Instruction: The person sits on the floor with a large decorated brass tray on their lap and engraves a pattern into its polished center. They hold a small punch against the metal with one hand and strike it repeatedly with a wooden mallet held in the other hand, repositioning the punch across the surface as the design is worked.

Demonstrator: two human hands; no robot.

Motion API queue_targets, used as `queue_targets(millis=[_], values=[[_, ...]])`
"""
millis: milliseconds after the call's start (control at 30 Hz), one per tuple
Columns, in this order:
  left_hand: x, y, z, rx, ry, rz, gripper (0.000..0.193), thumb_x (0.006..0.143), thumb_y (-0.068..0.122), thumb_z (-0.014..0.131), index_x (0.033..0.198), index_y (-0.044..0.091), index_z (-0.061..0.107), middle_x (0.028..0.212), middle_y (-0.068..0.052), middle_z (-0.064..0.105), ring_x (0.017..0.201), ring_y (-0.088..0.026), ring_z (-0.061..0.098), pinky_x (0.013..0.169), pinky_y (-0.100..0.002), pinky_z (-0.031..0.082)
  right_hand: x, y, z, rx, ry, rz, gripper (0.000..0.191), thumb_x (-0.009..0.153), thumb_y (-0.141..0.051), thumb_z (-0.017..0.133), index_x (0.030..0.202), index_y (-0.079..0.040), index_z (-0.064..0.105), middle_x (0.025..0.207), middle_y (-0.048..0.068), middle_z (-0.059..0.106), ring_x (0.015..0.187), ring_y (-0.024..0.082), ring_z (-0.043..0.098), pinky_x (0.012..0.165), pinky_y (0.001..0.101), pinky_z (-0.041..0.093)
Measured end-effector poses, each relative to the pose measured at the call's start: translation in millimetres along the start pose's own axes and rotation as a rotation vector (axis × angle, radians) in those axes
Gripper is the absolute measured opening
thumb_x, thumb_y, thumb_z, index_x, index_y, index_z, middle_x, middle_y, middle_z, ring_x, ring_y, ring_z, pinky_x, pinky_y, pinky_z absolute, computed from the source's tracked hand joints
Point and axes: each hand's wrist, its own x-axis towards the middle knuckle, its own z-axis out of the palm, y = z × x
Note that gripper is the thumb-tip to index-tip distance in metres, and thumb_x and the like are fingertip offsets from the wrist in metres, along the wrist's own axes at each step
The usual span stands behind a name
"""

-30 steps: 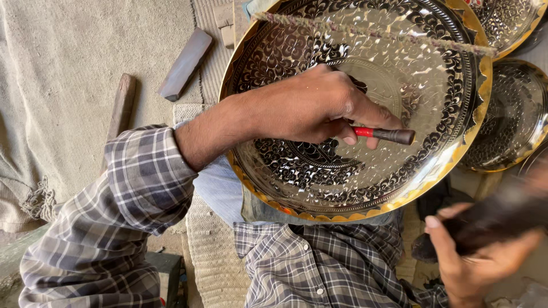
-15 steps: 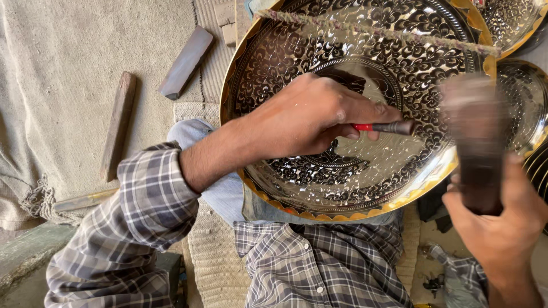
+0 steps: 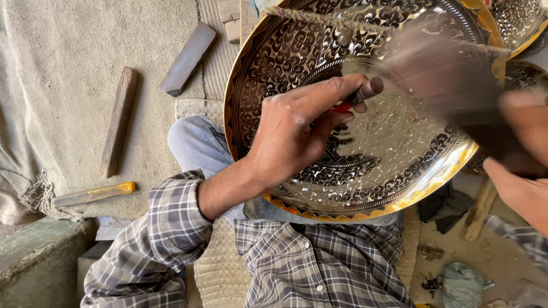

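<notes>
My left hand [image 3: 288, 134] holds a small punch tool [image 3: 361, 96] with a red band — the fingers are closed around it, and its tip touches the engraved brass tray [image 3: 319, 51]. The tray leans on my lap, above my knee in blue jeans [image 3: 197, 142]. My right hand [image 3: 522, 154] has a closed grip on a dark hammer [image 3: 439, 68], blurred, just over the tray's right side. On the floor at the left lie a wooden stick [image 3: 119, 121] and a grey block [image 3: 188, 58].

Hammer [image 3: 451, 74] now raised over tray [image 3: 365, 188]
</notes>
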Motion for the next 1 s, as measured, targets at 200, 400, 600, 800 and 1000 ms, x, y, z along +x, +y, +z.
queue_targets(millis=[200,400,600,800,1000], values=[[2.7,2.5,-4.3,0.040,-0.027,0.010,0.046,0.098,-0.001,0.074,0.140,0.014,0.062,0.127,-0.004,0.075,0.106,-0.019,0.079,0.084,-0.031,0.070,2.1,-13.9,-31.9,0.268,0.043,0.013,0.051,0.093,-0.006,0.072,0.139,-0.004,0.051,0.105,0.016,0.069,0.082,0.019,0.068,0.074,0.0339,0.057],[3.4,1.1,-5.7,-0.014,-0.068,0.043,0.045,0.100,-0.006,0.070,0.141,0.012,0.063,0.125,-0.001,0.076,0.105,-0.017,0.080,0.085,-0.027,0.071,25.8,-63.6,-84.9,0.326,0.114,-0.003,0.061,0.090,-0.001,0.074,0.144,-0.008,0.047,0.097,0.015,0.067,0.077,0.019,0.065,0.070,0.0350,0.054],[8.6,2.7,-4.4,-0.048,0.000,0.020,0.036,0.103,-0.003,0.071,0.136,0.010,0.065,0.120,-0.002,0.075,0.105,-0.016,0.080,0.086,-0.026,0.069,40.8,-91.1,-116.2,0.183,0.057,-0.064,0.087,0.082,0.004,0.075,0.159,-0.008,0.036,0.092,0.017,0.066,0.071,0.021,0.064,0.065,0.0363,0.053],[24.1,5.8,-10.6,-0.074,-0.174,-0.018,0.038,0.096,0.003,0.074,0.132,0.009,0.063,0.126,0.000,0.074,0.102,-0.018,0.079,0.079,-0.030,0.068,27.4,-124.7,-122.6,0.264,0.245,-0.044,0.097,0.085,0.007,0.074,0.167,-0.007,0.024,0.083,0.017,0.064,0.062,0.022,0.061,0.056,0.0369,0.048],[33.2,-1.0,-13.3,-0.116,-0.306,0.159,0.049,0.099,0.004,0.075,0.144,0.014,0.060,0.137,0.002,0.071,0.113,-0.015,0.079,0.090,-0.028,0.070,-2.2,-138.0,-106.2,0.297,0.436,0.014,0.080,0.092,0.009,0.073,0.160,0.003,0.031,0.094,0.021,0.065,0.072,0.023,0.064,0.063,0.0338,0.049]])
